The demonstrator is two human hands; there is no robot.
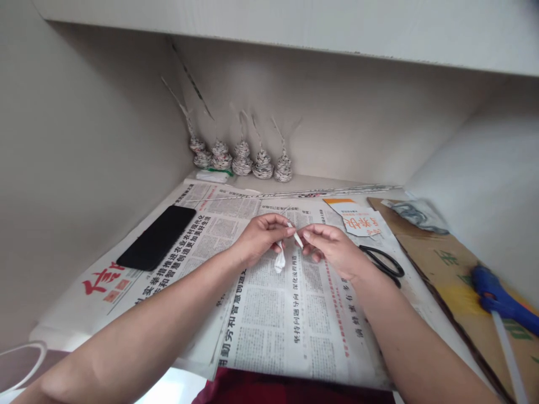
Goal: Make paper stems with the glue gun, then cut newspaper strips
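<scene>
My left hand (266, 237) pinches a slim white paper roll (297, 238) between thumb and fingertips over the middle of the newspaper. Below those fingers hangs a loose, wider white paper end (279, 261); whether it is one piece with the roll I cannot tell. My right hand (330, 246) is closed at the roll's other side, its thumb and curled fingers against the lower end. Spread newspaper (261, 331) lies under both hands. Black-handled scissors (384, 264) rest beside my right wrist, partly hidden by it.
Several woven paper gourd shapes (242, 160) stand along the back wall, with long paper sticks (320, 192) in front. A black phone (156, 238) lies left. On the right are torn printed card (357, 220), cardboard (438, 252), a plastic bag (416, 216) and a blue glue gun (497, 294). A shelf (295, 28) overhangs.
</scene>
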